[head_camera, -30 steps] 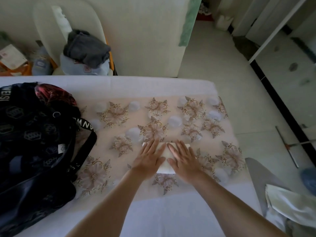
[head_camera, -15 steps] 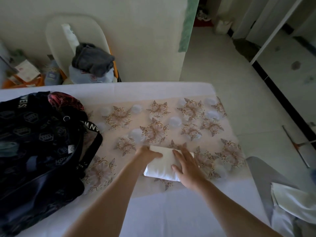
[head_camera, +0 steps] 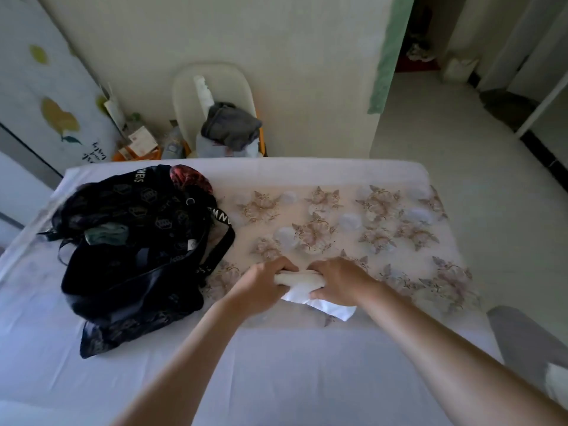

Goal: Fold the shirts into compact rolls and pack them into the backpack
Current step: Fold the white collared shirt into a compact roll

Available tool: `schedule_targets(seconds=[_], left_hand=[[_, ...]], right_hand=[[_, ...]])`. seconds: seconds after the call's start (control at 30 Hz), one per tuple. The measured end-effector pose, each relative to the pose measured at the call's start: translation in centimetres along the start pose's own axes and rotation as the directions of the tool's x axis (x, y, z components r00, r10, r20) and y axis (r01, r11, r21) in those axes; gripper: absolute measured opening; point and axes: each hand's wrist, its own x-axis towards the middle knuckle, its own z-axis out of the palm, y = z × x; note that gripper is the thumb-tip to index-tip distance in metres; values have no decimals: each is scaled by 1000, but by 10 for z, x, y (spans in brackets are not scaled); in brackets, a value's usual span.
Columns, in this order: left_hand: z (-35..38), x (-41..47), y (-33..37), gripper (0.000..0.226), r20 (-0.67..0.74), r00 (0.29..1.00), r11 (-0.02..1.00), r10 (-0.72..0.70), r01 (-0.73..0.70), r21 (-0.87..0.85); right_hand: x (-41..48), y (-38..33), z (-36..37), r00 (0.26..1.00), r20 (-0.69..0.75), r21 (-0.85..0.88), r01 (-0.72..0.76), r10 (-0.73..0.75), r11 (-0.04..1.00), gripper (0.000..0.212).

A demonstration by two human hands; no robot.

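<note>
Shirt [head_camera: 302, 284], white, lies low on the floral cloth [head_camera: 368, 229] near the middle of the view. Its far part is wound into a tight roll, and a flat tail spreads out toward 5 o'clock.

Both hands clamp the roll from above. The left hand [head_camera: 264, 284] sits at the roll's 9 o'clock end, knuckles up, with its fingers [head_camera: 285, 267] curled over the far side of the fabric. The right hand [head_camera: 341, 281] takes the 3 o'clock end the same way, its fingers [head_camera: 316, 265] hooked over the top and the thumb tucked against the near side where the tail begins. The fingertips of the two hands nearly meet over the roll. Both bare forearms run in from the lower edge, the left from 7 o'clock and the right from 4 o'clock, wrists bent down onto the cloth.

At 9 o'clock from the shirt — just beside the left hand — slumps a black backpack [head_camera: 132, 247] with its mouth open. The floral cloth covers the right half of a white-sheeted bed [head_camera: 276, 364]. Beyond the bed at 12 o'clock, a pale chair [head_camera: 212, 84] against the wall holds a crumpled grey garment [head_camera: 230, 124].
</note>
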Motion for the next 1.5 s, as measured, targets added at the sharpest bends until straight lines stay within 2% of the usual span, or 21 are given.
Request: schedule_targets(seconds=[0.1,0.17,0.3,0.4,0.47,0.53,0.6,0.63,0.7,0.77,0.83,0.9,0.97,1.03,1.1,1.2,1.27,1.4,1.5], left_hand=[[-25,-21,-9,49,-41,993,970,106,-95,222],[-41,-32,-20,53,-97,987,958,131,-100,269],[-87,-52,-59,40,-275,944,969,180,-123,213],[-127,-70,-97,38,-351,923,986,158,-126,112],[-153,-83,-128,43,-417,897,989,146,-120,88],[-177,-97,-169,51,-497,861,993,104,-60,104],[-199,-112,-215,51,-539,842,992,-10,75,99],[-207,-119,-238,49,-528,847,984,-67,143,105],[-219,-130,-279,48,-414,899,954,-145,238,183],[-224,-138,-309,56,-209,959,925,-193,249,286],[-222,-143,-330,62,-50,978,913,-204,209,351],[-224,-147,-341,48,-62,994,919,-92,109,380],[-230,-148,-347,33,-140,990,955,30,12,296],[-237,-149,-348,25,-162,986,981,49,-17,194],[-240,-147,-352,21,-145,989,994,24,-8,112],[-245,-143,-362,21,-183,983,999,-34,41,32],[-248,-142,-366,19,-215,976,999,-31,35,17],[-246,-136,-373,18,-273,962,1000,-27,28,1],[-241,-123,-379,22,-371,928,997,-24,47,55]], right_hand=[[10,-36,-2,997,-33,-47,64,-66,997,33],[18,-64,-7,989,-78,-97,122,-129,988,33],[40,-127,-21,955,-145,-141,238,-258,961,49],[65,-181,-25,930,-165,-175,300,-328,938,43],[85,-219,-22,931,-185,-198,277,-313,940,40],[105,-258,-16,931,-227,-238,230,-285,943,38],[126,-295,-13,926,-257,-261,208,-275,943,40],[136,-312,-12,928,-265,-254,197,-264,947,42],[157,-343,-12,933,-269,-239,176,-239,955,44],[175,-369,-9,935,-273,-245,162,-228,956,43],[192,-390,-5,940,-263,-263,148,-219,953,41],[209,-407,1,947,-227,-318,147,-226,937,37],[226,-422,9,969,-134,-348,149,-207,926,36],[243,-433,21,987,-10,-346,147,-161,927,38],[260,-436,35,992,106,-295,97,-68,950,37],[280,-431,59,972,220,-86,-63,81,994,38],[293,-426,71,971,196,44,-145,134,988,37],[311,-418,91,982,101,303,-184,161,935,24],[304,-411,114,957,139,318,-286,254,904,17]])
